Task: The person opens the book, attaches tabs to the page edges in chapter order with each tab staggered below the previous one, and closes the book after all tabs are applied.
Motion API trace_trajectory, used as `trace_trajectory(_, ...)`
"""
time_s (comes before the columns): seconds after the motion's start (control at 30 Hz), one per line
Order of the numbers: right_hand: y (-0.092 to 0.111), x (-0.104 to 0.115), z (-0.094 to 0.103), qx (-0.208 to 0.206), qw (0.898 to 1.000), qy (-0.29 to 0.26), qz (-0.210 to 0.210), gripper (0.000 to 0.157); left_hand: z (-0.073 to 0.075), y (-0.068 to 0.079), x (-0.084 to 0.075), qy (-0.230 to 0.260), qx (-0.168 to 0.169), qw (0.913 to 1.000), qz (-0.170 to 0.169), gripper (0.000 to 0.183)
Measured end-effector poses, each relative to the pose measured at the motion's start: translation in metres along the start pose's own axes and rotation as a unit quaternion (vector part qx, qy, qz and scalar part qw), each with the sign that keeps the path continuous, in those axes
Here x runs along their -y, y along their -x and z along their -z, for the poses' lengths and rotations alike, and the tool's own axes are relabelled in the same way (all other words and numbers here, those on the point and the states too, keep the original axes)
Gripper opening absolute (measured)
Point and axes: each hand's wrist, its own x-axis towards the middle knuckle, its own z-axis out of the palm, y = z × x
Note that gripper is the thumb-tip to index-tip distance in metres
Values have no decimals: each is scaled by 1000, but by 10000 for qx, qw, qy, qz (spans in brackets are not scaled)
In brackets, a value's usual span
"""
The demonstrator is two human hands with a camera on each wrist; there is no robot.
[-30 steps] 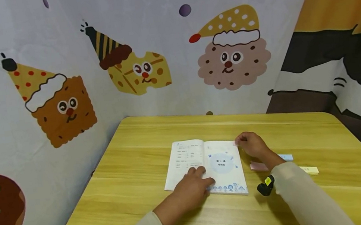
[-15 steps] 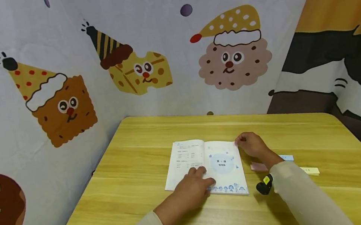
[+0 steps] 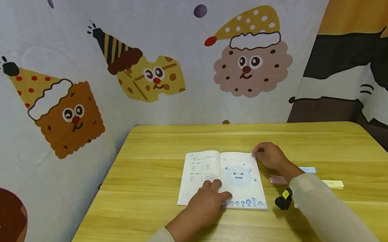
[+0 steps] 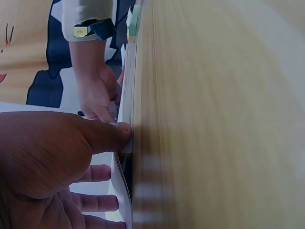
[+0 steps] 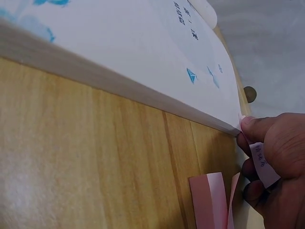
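Note:
An open book (image 3: 238, 177) lies on the table, with a printed list on its left page and a pale blue circle on its right page. My left hand (image 3: 206, 204) rests on the lower part of the book with spread fingers, its thumb at the lower edge in the left wrist view. At the right page's upper outer corner, my right hand (image 3: 272, 156) pinches a pink sticky note (image 5: 263, 166) between thumb and index finger. Handwriting shows on the note, and its tip meets the page corner. Part of it is hidden behind the fingers.
Right of the book lies a pink sticky note pad (image 3: 277, 179), beneath the right wrist in the head view. A blue pad (image 3: 308, 170) and a yellow pad (image 3: 333, 183) lie farther right. A printed cloth (image 3: 193, 113) hangs behind the wooden table (image 3: 134, 193).
The right thumb now covers the pink patch that showed at the page corner a second ago. The left hand and the book stay in place.

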Motion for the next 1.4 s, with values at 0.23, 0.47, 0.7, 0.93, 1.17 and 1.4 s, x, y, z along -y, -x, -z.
trace_trajectory(0.23,1,0,0,15,9998,-10,-216,15,1,1,-2,28,13,10000,-22,32)
trace_trajectory(0.47,3,-1,-2,-97,9995,284,-19,11,1,1,-3,81,79,9999,11,32)
trace_trajectory(0.7,7,0,0,-776,9737,1785,1186,5,2,1,-5,124,21,9999,-38,31)
trace_trajectory(0.93,15,7,2,-426,9463,2686,1747,23,2,-1,-4,157,61,9998,62,32)
trace_trajectory(1.17,35,11,4,-124,9485,2706,1643,35,4,-1,-5,319,233,9988,275,33)
trace_trajectory(1.4,60,14,21,-917,9576,2016,1843,40,4,-2,-5,368,291,9980,428,32)
